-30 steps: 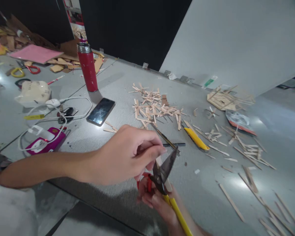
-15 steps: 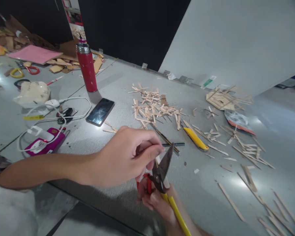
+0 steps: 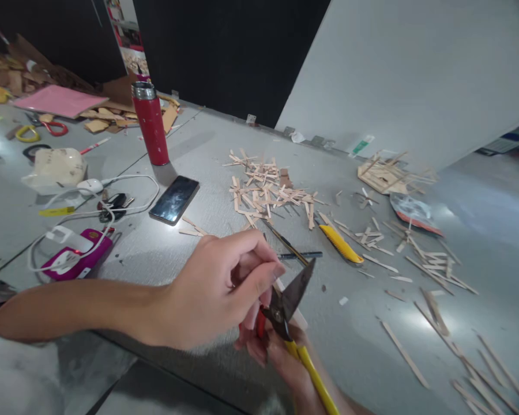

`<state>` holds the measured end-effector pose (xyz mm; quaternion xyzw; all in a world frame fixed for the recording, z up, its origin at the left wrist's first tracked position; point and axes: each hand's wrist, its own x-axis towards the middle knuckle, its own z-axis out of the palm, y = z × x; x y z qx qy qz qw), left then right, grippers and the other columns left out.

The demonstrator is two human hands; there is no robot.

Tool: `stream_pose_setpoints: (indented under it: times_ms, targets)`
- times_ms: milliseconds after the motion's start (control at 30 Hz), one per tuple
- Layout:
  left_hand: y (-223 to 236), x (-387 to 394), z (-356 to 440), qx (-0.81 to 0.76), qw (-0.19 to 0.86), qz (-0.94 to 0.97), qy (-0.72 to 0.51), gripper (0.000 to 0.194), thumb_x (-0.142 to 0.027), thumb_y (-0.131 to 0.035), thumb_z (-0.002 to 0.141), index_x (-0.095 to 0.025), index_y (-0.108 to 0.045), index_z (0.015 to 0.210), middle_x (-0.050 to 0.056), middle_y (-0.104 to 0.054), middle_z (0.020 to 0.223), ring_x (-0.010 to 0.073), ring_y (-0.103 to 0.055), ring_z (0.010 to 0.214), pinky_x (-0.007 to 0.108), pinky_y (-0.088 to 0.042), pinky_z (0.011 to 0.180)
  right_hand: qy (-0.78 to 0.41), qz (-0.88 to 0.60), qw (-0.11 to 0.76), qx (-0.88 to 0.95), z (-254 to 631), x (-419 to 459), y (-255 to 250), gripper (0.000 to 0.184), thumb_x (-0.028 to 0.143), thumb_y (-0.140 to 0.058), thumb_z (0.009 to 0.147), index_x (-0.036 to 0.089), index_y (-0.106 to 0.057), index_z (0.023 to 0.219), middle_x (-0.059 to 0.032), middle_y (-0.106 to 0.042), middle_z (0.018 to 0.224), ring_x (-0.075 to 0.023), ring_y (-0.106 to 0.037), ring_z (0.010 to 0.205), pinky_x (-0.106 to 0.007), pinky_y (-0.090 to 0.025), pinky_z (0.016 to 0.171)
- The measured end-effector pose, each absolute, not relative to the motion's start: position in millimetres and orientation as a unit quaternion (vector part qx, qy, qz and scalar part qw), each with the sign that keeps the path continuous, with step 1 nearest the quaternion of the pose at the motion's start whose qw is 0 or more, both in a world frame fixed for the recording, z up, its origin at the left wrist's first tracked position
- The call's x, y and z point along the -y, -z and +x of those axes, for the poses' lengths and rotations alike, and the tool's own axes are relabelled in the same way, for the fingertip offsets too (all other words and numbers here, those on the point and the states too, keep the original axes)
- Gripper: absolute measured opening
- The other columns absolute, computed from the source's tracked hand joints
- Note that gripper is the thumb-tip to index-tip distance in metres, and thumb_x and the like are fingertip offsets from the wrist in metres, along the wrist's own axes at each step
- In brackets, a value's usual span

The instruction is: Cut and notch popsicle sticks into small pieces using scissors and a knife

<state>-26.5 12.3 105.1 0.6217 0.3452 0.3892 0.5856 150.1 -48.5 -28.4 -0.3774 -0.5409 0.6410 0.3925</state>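
Note:
My left hand (image 3: 225, 285) is pinched on a thin wooden stick (image 3: 296, 316) that passes between the dark blades of a pair of snips (image 3: 292, 297). My right hand (image 3: 281, 360), mostly hidden below the left one, grips the snips' red and yellow handles (image 3: 313, 377). The blades stand a little apart around the stick. Both hands hover over the near edge of the grey table (image 3: 207, 150).
A heap of cut wooden sticks (image 3: 268, 190), a yellow utility knife (image 3: 341, 245), a pencil and a dark pen (image 3: 300, 254) lie beyond my hands. A phone (image 3: 174, 199), red flask (image 3: 151, 124), cables and a magenta device (image 3: 78, 256) lie left. Long sticks (image 3: 445, 282) scatter right.
The snips' blades closed slightly half a second ago and have spread again. Both hands sank a little towards the table's near edge. The left hand stays pinched on the stick.

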Motion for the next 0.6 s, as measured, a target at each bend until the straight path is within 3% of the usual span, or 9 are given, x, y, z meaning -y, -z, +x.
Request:
stream_pose_setpoints:
  times_ms: [133, 267, 500, 600]
  targets:
    - [-104, -10, -26, -0.351, 0.595, 0.607, -0.394, 0.017, -0.025, -0.056, 0.101, -0.018, -0.052, 0.086, -0.004, -0.062, 0.064, 0.0057, -0.056, 0.041, 0.011, -0.04, 0.038, -0.649, -0.352, 0.383, 0.555, 158, 50, 36, 0.043, 0.064, -0.063, 0.093, 0.021, -0.062, 0.087, -0.0006, -0.057, 0.07, -0.0133, -0.047, 0.055, -0.029, -0.044, 0.053]
    - [-104, -9, -25, -0.355, 0.604, 0.594, -0.396, 0.017, -0.026, -0.056, 0.1, -0.018, -0.053, 0.085, -0.003, -0.062, 0.064, 0.006, -0.056, 0.041, 0.011, -0.04, 0.037, -0.649, -0.367, 0.368, 0.555, 158, 53, 42, 0.049, 0.068, -0.059, 0.094, 0.02, -0.063, 0.082, -0.0019, -0.057, 0.071, -0.0134, -0.048, 0.057, -0.027, -0.04, 0.05]
    - [-103, -8, -23, -0.359, 0.62, 0.573, -0.397, 0.016, -0.024, -0.057, 0.1, -0.018, -0.053, 0.085, -0.004, -0.061, 0.062, 0.0053, -0.056, 0.04, 0.01, -0.04, 0.037, -0.67, -0.341, 0.368, 0.547, 154, 51, 37, 0.05, 0.068, -0.055, 0.094, 0.021, -0.06, 0.079, -0.0002, -0.053, 0.067, -0.0125, -0.045, 0.055, -0.026, -0.047, 0.051]
    - [-101, -7, -23, -0.36, 0.621, 0.57, -0.4, 0.017, -0.024, -0.057, 0.101, -0.017, -0.053, 0.086, -0.003, -0.062, 0.063, 0.0051, -0.056, 0.04, 0.01, -0.041, 0.038, -0.672, -0.348, 0.394, 0.522, 150, 52, 32, 0.053, 0.073, -0.055, 0.091, 0.022, -0.057, 0.078, 0.0027, -0.047, 0.062, -0.0113, -0.041, 0.05, -0.026, -0.045, 0.048]
